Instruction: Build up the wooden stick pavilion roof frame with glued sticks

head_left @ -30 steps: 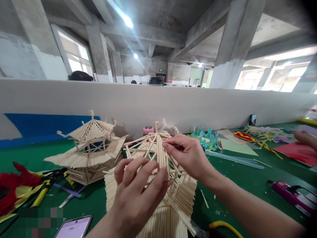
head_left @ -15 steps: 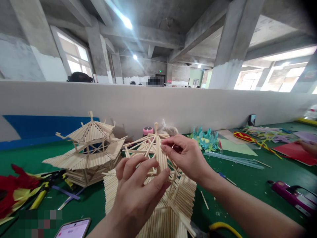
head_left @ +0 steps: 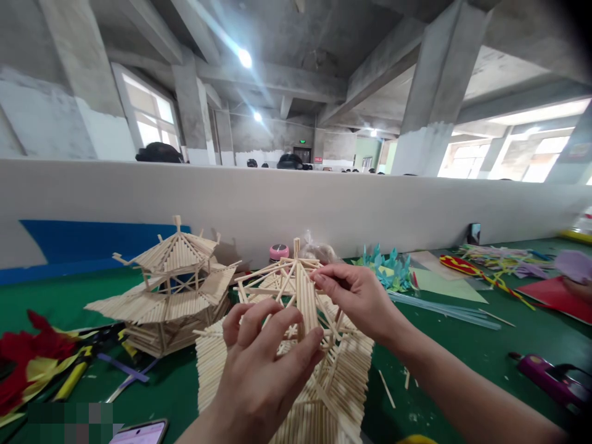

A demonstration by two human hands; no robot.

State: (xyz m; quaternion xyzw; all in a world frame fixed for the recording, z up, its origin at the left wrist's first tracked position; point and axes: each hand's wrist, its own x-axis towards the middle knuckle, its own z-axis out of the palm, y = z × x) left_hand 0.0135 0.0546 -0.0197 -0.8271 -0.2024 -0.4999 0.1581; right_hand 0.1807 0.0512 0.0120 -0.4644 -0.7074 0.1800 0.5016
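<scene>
A pavilion model [head_left: 284, 382] built of thin wooden sticks stands in front of me, its upper roof partly an open frame. Several sticks [head_left: 306, 299] lie side by side down the near face of that roof. My left hand [head_left: 272, 357] is curled at their lower ends, thumb and forefinger on either side of them. At the upper end of the same row, my right hand [head_left: 354, 296] has thumb and forefinger pinched together at the right edge. What lies between those fingertips is mostly hidden. A second, fully roofed stick pavilion [head_left: 180, 293] stands to the left.
On the green table [head_left: 444, 382] lie a phone [head_left: 141, 431], a purple tool [head_left: 552, 376], blue strips [head_left: 444, 308] and loose sticks. Red and yellow paper pieces [head_left: 34, 364] lie at left. A white partition [head_left: 259, 203] rises behind. Another person's hand [head_left: 578, 288] shows at far right.
The view has shifted slightly, so the models and table items sit a little lower and further right. Both hands keep nearly the same grip on the roof sticks.
</scene>
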